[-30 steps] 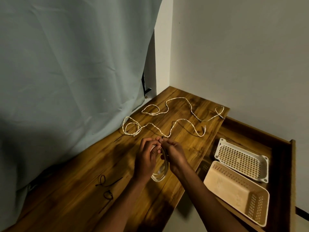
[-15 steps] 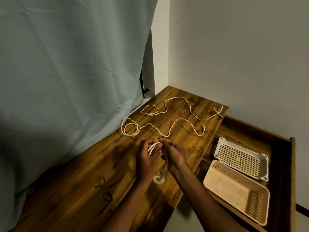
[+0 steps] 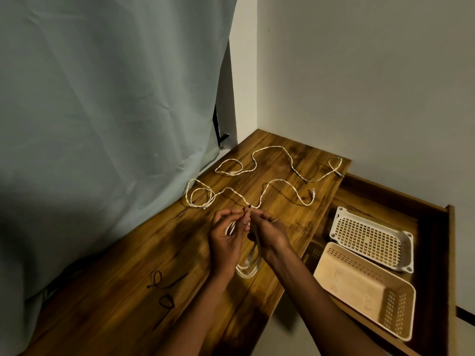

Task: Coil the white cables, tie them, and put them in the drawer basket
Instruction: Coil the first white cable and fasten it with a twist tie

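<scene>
A coiled white cable [image 3: 248, 268] hangs between my hands above the wooden desk [image 3: 128, 291]. My left hand [image 3: 224, 240] grips the top of the coil. My right hand [image 3: 270, 232] pinches a small dark tie at the coil's top, fingertips meeting the left hand's. Two more white cables lie uncoiled further back: one [image 3: 282, 186] snakes across the middle with a loop at its left end, the other [image 3: 277, 160] runs toward the desk's far right corner. A beige basket [image 3: 365, 291] and a white basket [image 3: 372, 237] sit in the open drawer [image 3: 437, 253].
Black ties [image 3: 164, 286] lie on the desk at the lower left. A grey-blue curtain [image 3: 102, 124] hangs along the desk's left side. White walls close the corner behind. The desk's front edge drops off beside the drawer.
Both hands stay at the top of the coil; the fingertips have shifted slightly as they work the tie. The loose cables have not moved.
</scene>
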